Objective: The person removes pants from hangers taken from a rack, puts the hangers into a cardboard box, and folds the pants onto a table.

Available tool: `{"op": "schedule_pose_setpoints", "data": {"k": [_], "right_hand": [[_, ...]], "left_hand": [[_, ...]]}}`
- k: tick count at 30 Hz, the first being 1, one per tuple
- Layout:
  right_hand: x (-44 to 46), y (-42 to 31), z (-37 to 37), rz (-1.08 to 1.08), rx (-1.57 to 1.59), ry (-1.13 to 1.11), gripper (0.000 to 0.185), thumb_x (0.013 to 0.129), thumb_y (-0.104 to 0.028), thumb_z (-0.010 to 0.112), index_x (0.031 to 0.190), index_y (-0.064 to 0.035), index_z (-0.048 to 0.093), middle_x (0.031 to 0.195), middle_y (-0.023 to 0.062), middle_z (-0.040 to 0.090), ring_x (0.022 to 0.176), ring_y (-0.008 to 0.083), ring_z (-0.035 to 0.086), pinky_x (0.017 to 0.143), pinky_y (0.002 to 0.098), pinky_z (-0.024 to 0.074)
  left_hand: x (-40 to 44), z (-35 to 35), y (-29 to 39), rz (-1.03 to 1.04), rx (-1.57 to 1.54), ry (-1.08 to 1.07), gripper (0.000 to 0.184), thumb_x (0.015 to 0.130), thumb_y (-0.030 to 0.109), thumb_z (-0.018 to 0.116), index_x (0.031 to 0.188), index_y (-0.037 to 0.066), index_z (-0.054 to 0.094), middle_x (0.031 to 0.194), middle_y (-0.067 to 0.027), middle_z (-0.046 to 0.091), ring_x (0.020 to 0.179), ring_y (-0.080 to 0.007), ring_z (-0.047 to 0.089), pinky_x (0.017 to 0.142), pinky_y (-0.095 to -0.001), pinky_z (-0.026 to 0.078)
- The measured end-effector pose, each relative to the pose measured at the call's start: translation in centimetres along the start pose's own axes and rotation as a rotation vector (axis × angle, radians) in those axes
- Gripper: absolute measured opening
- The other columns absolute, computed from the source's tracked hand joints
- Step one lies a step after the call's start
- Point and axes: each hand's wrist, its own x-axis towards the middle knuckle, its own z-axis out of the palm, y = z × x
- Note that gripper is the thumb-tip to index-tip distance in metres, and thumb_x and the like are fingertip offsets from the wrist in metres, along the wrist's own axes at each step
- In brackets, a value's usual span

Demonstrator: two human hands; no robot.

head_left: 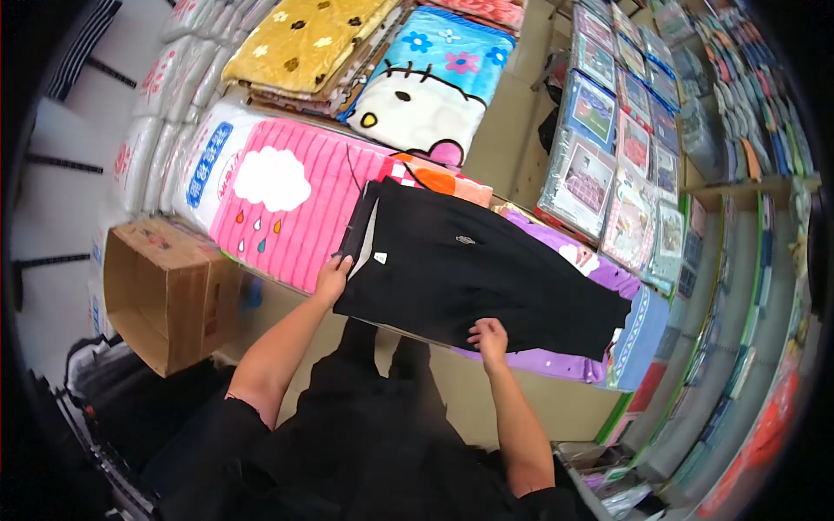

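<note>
L hand (333,278) pinches waist end of black pants (469,269), fingers closed on the edge; R hand (489,339) half-curled at the lower edge, can't tell if it grips cloth. Pants lie flat btwn & beyond the hands, legs running off to the right, w/ small white tag (380,258) nr waist & small logo (466,240). Under them: pink blanket (287,200) on L, purple blanket (556,365) on R. Cardboard box (165,291) sits left of L hand, open side out.

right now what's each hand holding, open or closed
Left hand: closed on black garment at waistband
Right hand: loosely curled, can't tell if holding cloth
</note>
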Motion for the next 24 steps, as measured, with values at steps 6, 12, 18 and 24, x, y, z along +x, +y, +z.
{"op": "schedule_pose_setpoints", "data": {"k": [6, 12, 18, 24], "right_hand": [[-1.0, -2.6, 4.7, -0.031, -0.156, -0.233, 0.008, 0.096, -0.007, 0.060, 0.096, -0.0031, 0.067, 0.084, 0.0076, 0.071, 0.065, 0.0132, 0.065, 0.057, 0.0272, 0.0497], [1.0, -7.4, 10.5, -0.198, -0.371, -0.322, 0.014, 0.097, -0.012, 0.062, 0.093, 0.0000, 0.067, 0.080, 0.0072, 0.071, 0.066, 0.0121, 0.065, 0.061, 0.0273, 0.0530], [3.6, -15.0, 16.6, -0.365, -0.482, -0.240, 0.036, 0.101, -0.032, 0.066, 0.084, 0.0005, 0.066, 0.071, 0.0070, 0.068, 0.061, 0.0119, 0.064, 0.059, 0.0283, 0.0518], [5.1, -21.2, 21.0, -0.403, -0.864, -0.014, 0.069, 0.095, -0.062, 0.059, 0.073, 0.0021, 0.067, 0.077, 0.0190, 0.071, 0.074, 0.0329, 0.071, 0.074, 0.0441, 0.0545]], "left_hand": [[-2.5, 0.9, 2.1, 0.044, 0.094, 0.123, 0.041, 0.101, 0.040, 0.058, 0.092, 0.000, 0.060, 0.084, -0.0278, 0.063, 0.084, -0.0493, 0.062, 0.072, -0.0536, 0.046], [-3.9, -0.8, 3.6, 0.070, 0.167, -0.002, 0.039, 0.101, 0.040, 0.058, 0.096, 0.002, 0.062, 0.087, -0.0266, 0.067, 0.087, -0.0482, 0.065, 0.074, -0.0558, 0.049], [-7.3, -1.4, 3.6, 0.300, 0.386, -0.016, 0.033, 0.100, 0.034, 0.062, 0.115, 0.005, 0.065, 0.103, -0.0194, 0.071, 0.081, -0.0411, 0.070, 0.068, -0.0506, 0.057], [-9.1, 0.2, 1.3, 0.632, 0.401, 0.112, 0.029, 0.096, 0.029, 0.068, 0.109, 0.004, 0.063, 0.121, -0.0160, 0.071, 0.075, -0.0288, 0.073, 0.060, -0.0371, 0.060]]}}
